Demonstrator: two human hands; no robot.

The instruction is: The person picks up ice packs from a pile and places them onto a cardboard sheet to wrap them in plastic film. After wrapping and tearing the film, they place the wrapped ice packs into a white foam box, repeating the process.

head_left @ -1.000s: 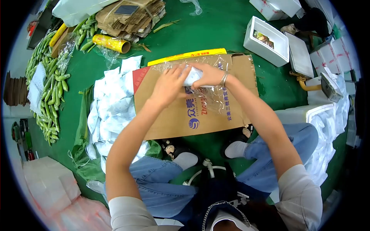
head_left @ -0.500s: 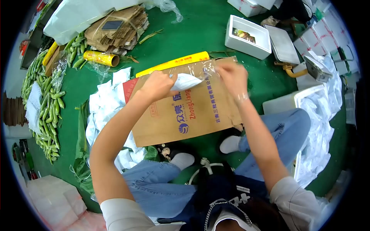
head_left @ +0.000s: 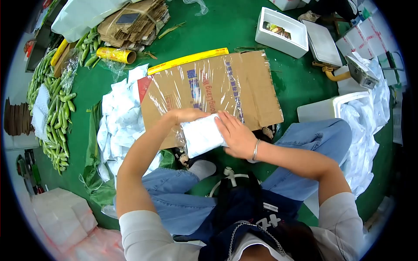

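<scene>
My left hand (head_left: 188, 115) and my right hand (head_left: 237, 135) grip a white packet (head_left: 202, 135) between them at the near edge of a cardboard sheet (head_left: 261, 95). The left fingers lie along its far left edge. The right fingers press on its top right corner, the thumb low at its side. Shiny clear plastic film (head_left: 174, 89) stretches over the printed cardboard and reaches the packet. Along the far edge of the cardboard lies a long yellow box (head_left: 187, 61). What the packet contains is hidden.
White packets (head_left: 119, 113) are heaped left of the cardboard, and more white packets (head_left: 359, 148) fill a foam box at right. Green vegetables (head_left: 56, 122) are piled far left. A yellow film roll (head_left: 115, 55), cardboard stack (head_left: 135, 26), open foam box (head_left: 281, 35) and scale (head_left: 322, 43) stand beyond.
Both hands have come nearer my body, bringing the white packet from over the cardboard to its near edge. My right hand has left the far edge and now holds the packet.
</scene>
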